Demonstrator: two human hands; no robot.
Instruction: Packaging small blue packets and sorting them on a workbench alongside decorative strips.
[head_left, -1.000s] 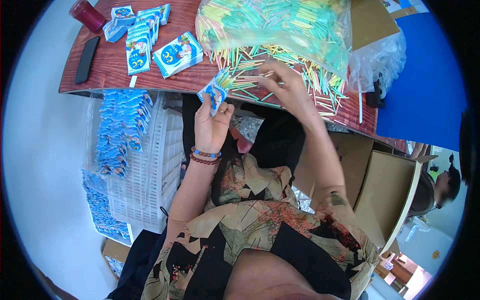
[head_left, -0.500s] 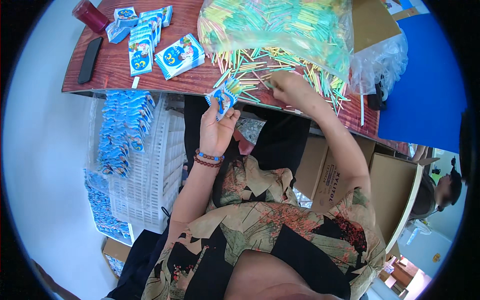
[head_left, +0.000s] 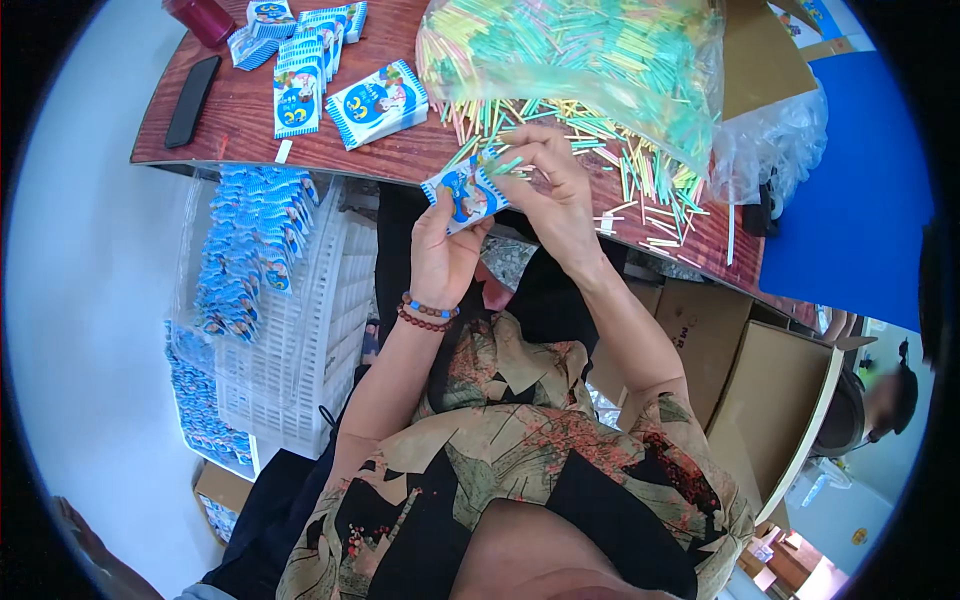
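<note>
My left hand (head_left: 443, 258) grips a small blue-and-white packet (head_left: 468, 194) between thumb and fingers, just past the near edge of the table. Thin pastel sticks show at the packet's upper end. Beside that end, my right hand (head_left: 562, 205) pinches a few thin green sticks (head_left: 507, 167), its fingertips close to the packet. How many it holds is hard to see. Loose yellow, green and pink sticks (head_left: 650, 185) lie on the table beyond my hands, in front of a large clear bag (head_left: 580, 55) full of the same sticks.
Several blue-and-white packets (head_left: 376, 104) lie on the red-brown table (head_left: 235, 125), near a black phone (head_left: 194, 101) and a red jar (head_left: 203, 20). White plastic crates (head_left: 290, 380) with many packets stand at lower left. Cardboard boxes (head_left: 775, 400) are at right; another person (head_left: 870, 410) is beyond.
My right hand has come left from the loose sticks to the packet, now with sticks pinched in it. My left hand still holds the packet, now turned more level.
</note>
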